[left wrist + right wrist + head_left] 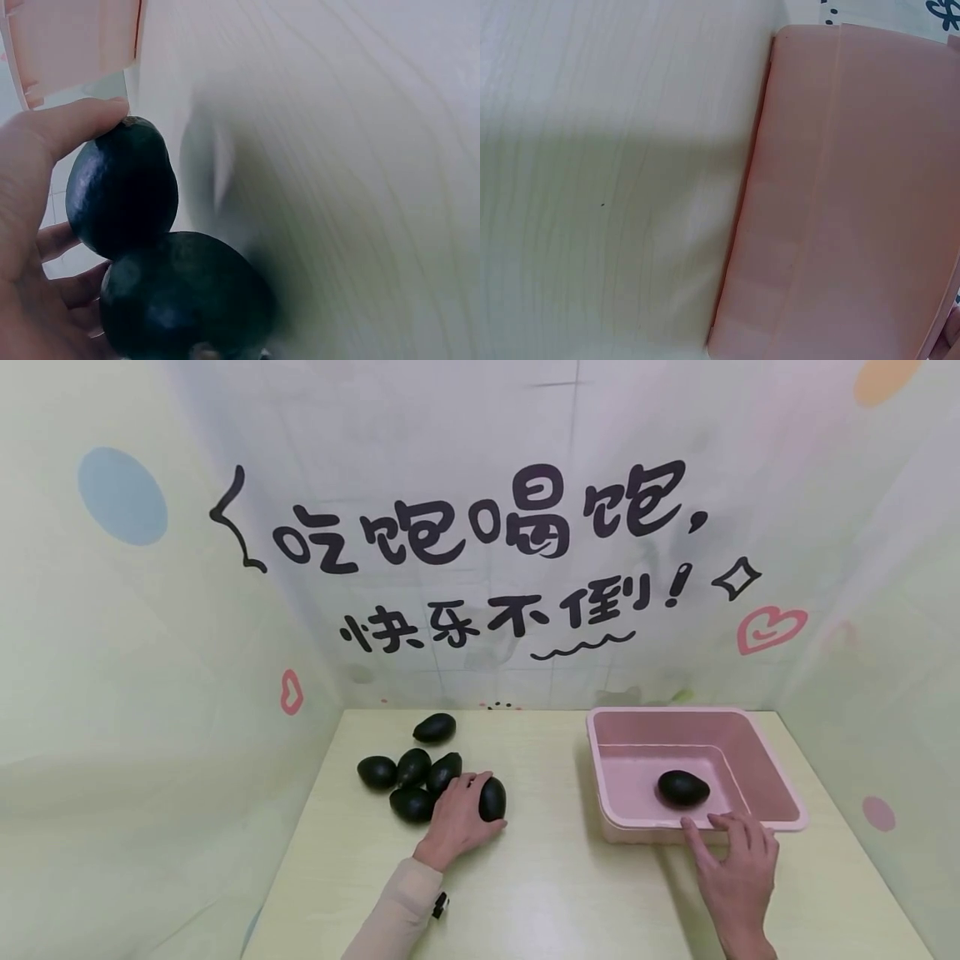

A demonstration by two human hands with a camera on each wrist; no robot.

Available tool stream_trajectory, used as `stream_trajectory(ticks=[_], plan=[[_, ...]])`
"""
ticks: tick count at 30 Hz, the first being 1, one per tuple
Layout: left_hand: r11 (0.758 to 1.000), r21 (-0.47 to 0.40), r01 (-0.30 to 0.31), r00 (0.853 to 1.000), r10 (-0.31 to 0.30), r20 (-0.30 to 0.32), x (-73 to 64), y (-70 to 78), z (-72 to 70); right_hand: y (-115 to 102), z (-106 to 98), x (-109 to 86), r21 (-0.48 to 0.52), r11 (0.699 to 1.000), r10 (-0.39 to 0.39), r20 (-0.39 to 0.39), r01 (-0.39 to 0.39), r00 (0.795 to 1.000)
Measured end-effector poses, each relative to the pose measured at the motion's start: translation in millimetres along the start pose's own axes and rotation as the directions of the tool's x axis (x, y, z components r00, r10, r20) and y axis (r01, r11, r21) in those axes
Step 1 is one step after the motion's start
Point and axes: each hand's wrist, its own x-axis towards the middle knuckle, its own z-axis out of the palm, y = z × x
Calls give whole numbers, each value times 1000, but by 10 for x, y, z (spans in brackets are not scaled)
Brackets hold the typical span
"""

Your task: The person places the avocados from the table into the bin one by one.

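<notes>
My left hand (459, 818) is around a dark avocado (492, 799) on the table, at the right of a loose group. In the left wrist view, the thumb presses one end of this avocado (124, 187), with fingers behind it. A second avocado (187, 296) lies against it there. Several more dark avocados, such as the leftmost one (377, 772), sit close together beside the hand. At the right, my right hand (738, 868) holds the front rim of a pink plastic basin (611, 810). One avocado (683, 789) lies inside the basin. The right wrist view mostly shows the basin's outer wall (870, 187).
A pale wood-grain table (540, 877) carries everything. One avocado (434, 728) lies apart behind the group. Printed cloth walls (480, 677) with black lettering enclose the table at the back and both sides.
</notes>
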Motion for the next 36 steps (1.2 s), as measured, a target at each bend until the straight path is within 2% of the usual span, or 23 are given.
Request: stream_trajectory(ticks=[7, 13, 21, 30, 36], plan=[[1000, 5, -10, 1000, 10, -9, 29, 38, -65, 3, 20, -2, -4, 1000, -7, -9, 7, 1000], [1000, -5, -18, 1000, 18, -25, 53, 60, -89, -32, 14, 4, -20, 1000, 20, 22, -19, 1000], [999, -22, -29, 998, 28, -53, 74, 128, -124, -20, 14, -11, -31, 1000, 6, 14, -5, 1000], [999, -10, -33, 992, 31, -122, 107, 247, -193, -16, 2, 11, -15, 1000, -12, -11, 12, 1000], [998, -28, -64, 983, 59, -176, 119, 290, -218, 21, 29, 6, -10, 999, -32, -46, 31, 998]])
